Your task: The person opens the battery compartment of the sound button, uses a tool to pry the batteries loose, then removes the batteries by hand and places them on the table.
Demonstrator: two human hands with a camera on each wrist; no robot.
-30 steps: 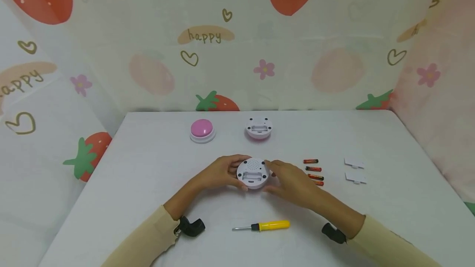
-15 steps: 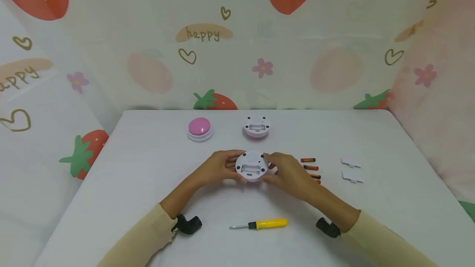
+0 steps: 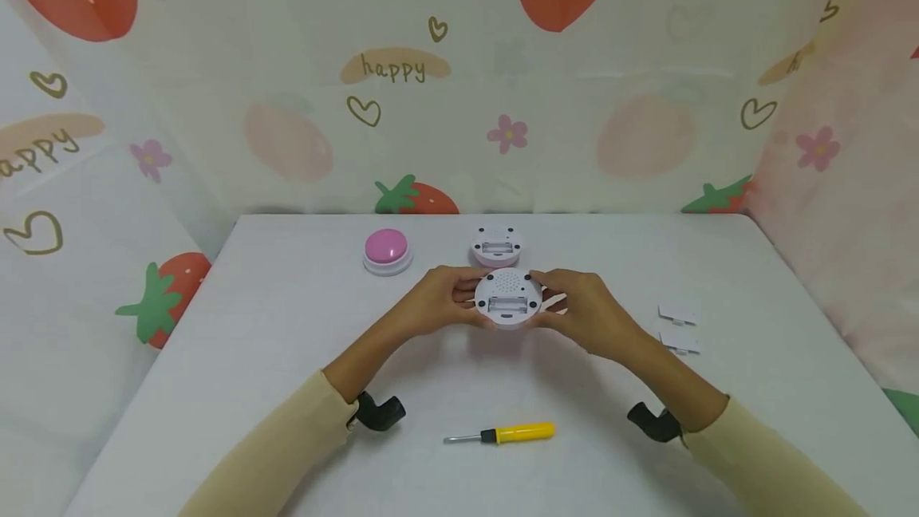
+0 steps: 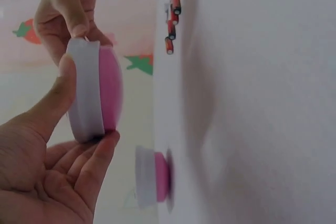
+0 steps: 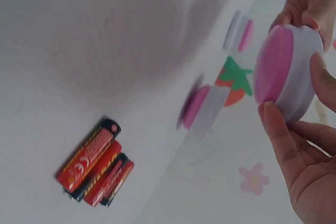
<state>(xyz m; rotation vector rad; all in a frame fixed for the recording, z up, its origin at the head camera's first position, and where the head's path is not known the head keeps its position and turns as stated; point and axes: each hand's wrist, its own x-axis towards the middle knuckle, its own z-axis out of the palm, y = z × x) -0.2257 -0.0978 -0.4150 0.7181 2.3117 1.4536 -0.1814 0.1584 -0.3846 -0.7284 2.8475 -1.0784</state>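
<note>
You've got both hands on the round pink button, lifted off the desk with its white underside facing you. Your left hand pinches one edge and your right hand the other. The batteries lie on the desk below, the yellow screwdriver nearer you.

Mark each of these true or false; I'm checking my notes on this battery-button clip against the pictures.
1. Both hands hold the upturned button above the table. True.
2. The left hand grips the screwdriver. False: it lies untouched on the table, nearer the person.
3. The batteries lie on the table. True.
4. The held button's battery bay is covered. False: it is open, and two loose covers lie beyond the right hand.
</note>
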